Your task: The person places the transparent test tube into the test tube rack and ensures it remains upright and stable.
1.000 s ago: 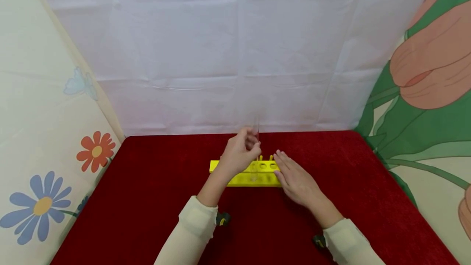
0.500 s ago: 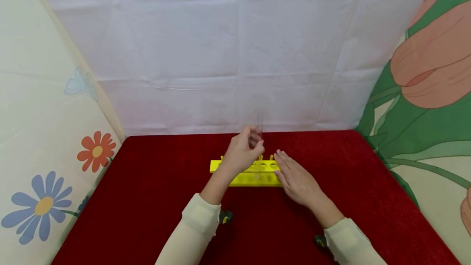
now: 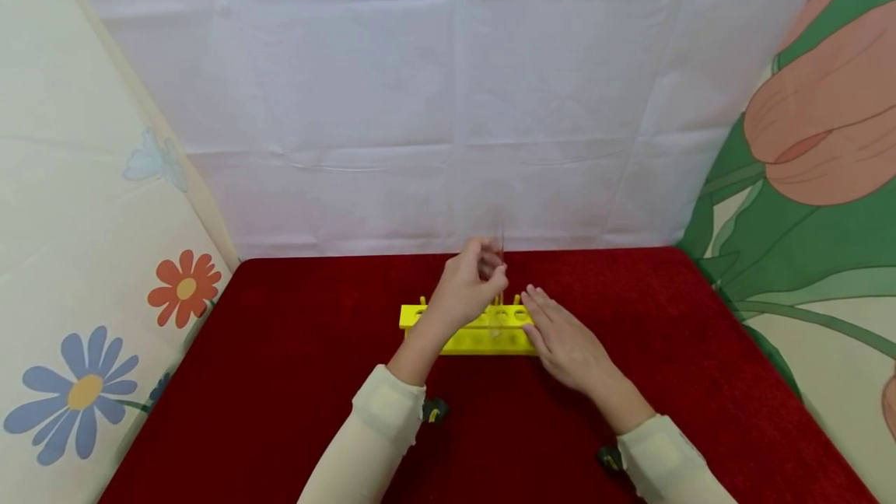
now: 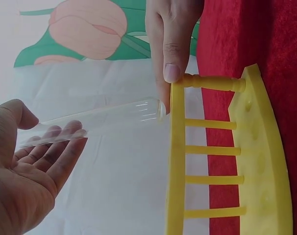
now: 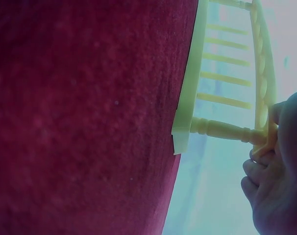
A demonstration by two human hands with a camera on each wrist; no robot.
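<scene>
My left hand [image 3: 458, 290] pinches a clear test tube [image 4: 121, 116] between thumb and fingers, above a yellow test tube rack [image 3: 483, 346]. In the left wrist view the tube's nearer end stands right at the rack's upper board [image 4: 177, 166]; in the head view the tube is nearly upright. My right hand [image 3: 568, 344] holds the right end of the upper board, thumb on one side and fingers on the other. The right wrist view shows the fingertips [image 5: 254, 171] around that end, by the turned post [image 5: 222, 130]. My left forearm hides part of the rack's left side.
The rack stands on a table with a red cloth [image 3: 294, 379]. Several yellow pegs [image 4: 212, 150] run between its boards. A white sheet [image 3: 336, 99] hangs behind, with flower-printed panels [image 3: 80, 391] at both sides. Small dark devices [image 3: 435, 411] sit at the wrists.
My left hand has shifted a little to the right along the rack, carrying the test tube with it. The right hand and the rack stay in place.
</scene>
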